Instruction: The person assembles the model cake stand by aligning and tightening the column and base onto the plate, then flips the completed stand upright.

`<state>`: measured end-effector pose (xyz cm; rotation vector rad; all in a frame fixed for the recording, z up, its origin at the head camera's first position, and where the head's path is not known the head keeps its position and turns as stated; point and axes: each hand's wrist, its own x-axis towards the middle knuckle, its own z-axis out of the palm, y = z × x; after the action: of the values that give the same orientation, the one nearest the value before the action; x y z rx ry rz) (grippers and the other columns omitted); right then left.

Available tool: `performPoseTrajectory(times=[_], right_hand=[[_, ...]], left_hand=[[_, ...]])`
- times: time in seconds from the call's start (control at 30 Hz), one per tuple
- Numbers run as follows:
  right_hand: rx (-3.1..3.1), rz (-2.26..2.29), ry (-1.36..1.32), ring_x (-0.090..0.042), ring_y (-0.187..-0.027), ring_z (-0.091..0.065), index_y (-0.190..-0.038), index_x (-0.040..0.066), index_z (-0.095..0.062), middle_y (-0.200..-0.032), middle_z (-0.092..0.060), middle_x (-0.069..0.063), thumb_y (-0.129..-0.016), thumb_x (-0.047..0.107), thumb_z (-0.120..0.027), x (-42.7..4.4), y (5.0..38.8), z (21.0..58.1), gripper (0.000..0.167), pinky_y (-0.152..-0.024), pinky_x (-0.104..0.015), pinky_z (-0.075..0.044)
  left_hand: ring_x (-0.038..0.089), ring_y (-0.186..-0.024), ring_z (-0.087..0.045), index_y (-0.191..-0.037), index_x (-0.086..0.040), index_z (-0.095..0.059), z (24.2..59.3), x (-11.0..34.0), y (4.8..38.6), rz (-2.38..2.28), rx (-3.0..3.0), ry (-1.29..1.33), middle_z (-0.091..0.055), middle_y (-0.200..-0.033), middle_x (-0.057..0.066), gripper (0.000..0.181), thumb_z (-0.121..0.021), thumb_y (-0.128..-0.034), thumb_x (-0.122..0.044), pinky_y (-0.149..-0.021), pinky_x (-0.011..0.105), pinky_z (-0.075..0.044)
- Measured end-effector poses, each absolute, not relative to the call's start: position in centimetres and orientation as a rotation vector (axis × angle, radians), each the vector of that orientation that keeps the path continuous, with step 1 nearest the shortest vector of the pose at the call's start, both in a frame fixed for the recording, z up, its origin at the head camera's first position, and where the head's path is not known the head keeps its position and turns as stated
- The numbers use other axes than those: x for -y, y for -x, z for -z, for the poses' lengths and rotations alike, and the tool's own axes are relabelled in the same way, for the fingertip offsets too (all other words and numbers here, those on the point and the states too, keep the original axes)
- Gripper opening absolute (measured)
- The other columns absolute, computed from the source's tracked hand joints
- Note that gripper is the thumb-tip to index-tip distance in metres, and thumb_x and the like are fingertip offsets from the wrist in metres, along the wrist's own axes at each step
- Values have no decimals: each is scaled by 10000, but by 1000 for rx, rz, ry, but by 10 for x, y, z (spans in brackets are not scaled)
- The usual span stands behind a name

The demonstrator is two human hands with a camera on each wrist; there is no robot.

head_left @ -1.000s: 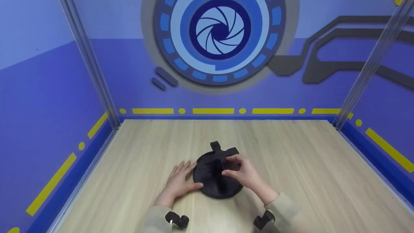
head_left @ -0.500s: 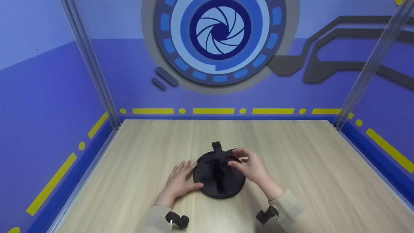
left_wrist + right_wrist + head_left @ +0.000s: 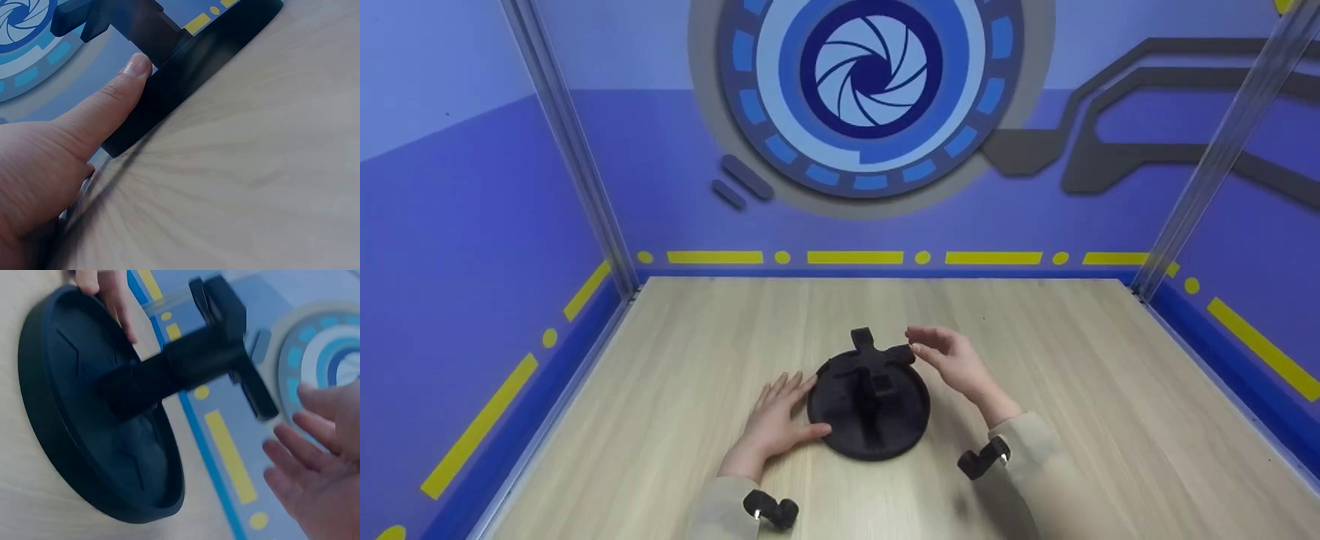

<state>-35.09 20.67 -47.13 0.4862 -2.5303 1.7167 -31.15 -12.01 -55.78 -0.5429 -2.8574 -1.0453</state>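
Note:
A black stand with a round, rimmed base (image 3: 847, 427) stands upright on the table. Its thick post (image 3: 191, 365) carries short arms (image 3: 877, 360) at the top that spread outward. At the base's left side is my left hand (image 3: 776, 424), fingers straight and spread along the edge. Its thumb (image 3: 115, 101) rests on the rim. My right hand (image 3: 956, 367) is beside the tip of the right arm, its fingers loosely extended. In the right wrist view a gap shows between this hand and the arm tip.
The wooden tabletop (image 3: 720, 322) is bounded by blue printed walls (image 3: 675, 180) at the back and sides. Metal posts (image 3: 574, 150) rise at the back corners. A small black wrist camera (image 3: 771, 510) sits on each sleeve.
My right hand has left the stand's front arm and moved up and right, to the right arm's tip. The stand's top has shifted slightly right. My left hand has stayed in place.

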Motion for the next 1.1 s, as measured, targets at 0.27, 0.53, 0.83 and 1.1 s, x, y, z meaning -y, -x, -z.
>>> performPoseTrajectory(times=[0.27, 0.53, 0.83, 1.1], right_hand=[[2497, -2065, -723, -97, -1334, -581, -1493, -46, -478, -1528, -523, -235, -1061, 215, -571, -217, 362, 485, 513, -1079, -181, -483], [2431, -2204, -803, 19, -1229, -628, -1487, -115, -440, -1524, -491, -300, -1050, 117, -568, -218, 362, 492, 510, -1083, -177, -501], [2471, -2172, -753, -10, -1198, -650, -1467, -107, -476, -1496, -543, -263, -1028, 128, -616, -220, 357, 492, 517, -1086, -246, -536], [2546, -2038, -786, -3, -1113, -669, -1444, -66, -532, -1416, -617, -247, -1019, 132, -626, -221, 351, 491, 478, -959, -162, -549]], left_hand=[[489, -1550, -247, -1558, -126, -456, 556, 121, 310, 1041, 2839, 562, -387, -1623, 248, 956, -813, -790, -570, -1297, 643, -127], [474, -1560, -236, -1561, -135, -454, 556, 120, 310, 1047, 2852, 548, -380, -1631, 236, 956, -810, -790, -574, -1305, 629, -115], [471, -1556, -250, -1554, -132, -465, 557, 120, 311, 1040, 2851, 542, -391, -1627, 231, 955, -811, -784, -577, -1305, 625, -125], [476, -1555, -245, -1552, -119, -464, 556, 120, 310, 1031, 2858, 545, -383, -1628, 240, 947, -815, -791, -560, -1305, 625, -122]])
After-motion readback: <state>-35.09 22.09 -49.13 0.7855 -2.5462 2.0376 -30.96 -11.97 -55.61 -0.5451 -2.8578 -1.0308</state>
